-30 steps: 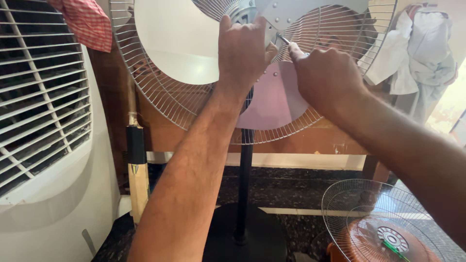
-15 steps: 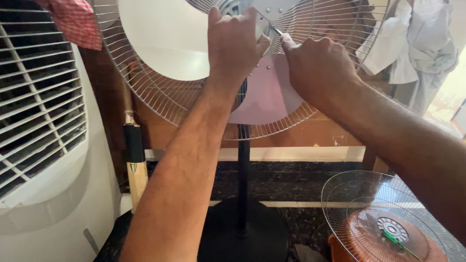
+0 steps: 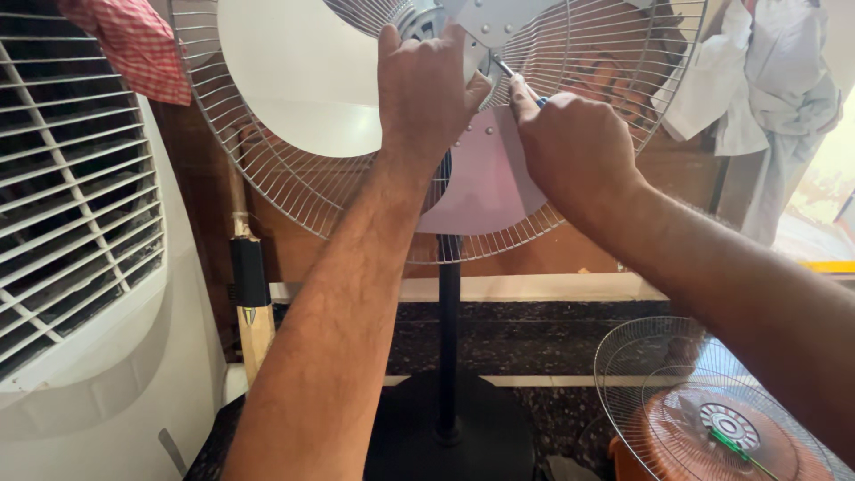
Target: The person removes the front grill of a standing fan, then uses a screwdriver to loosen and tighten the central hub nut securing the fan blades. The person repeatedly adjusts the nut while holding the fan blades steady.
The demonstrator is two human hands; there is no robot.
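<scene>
Fan hub [image 3: 463, 22] gripped by left hand [image 3: 426, 89], right hand [image 3: 574, 147] fisted around screwdriver [image 3: 509, 71]

A brown wooden wall [image 3: 570, 254] stands far behind, a dark speckled stone floor [image 3: 552, 343] lies below, and bright daylight [image 3: 833, 178] enters at right.

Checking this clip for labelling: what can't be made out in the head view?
- Fan hub: hidden by left hand, cut off by the top edge.
- Screwdriver: grip buried in right hand.
- Fan base: cut off by the bottom edge.
- Loose grille: cut off at the corner.
</scene>
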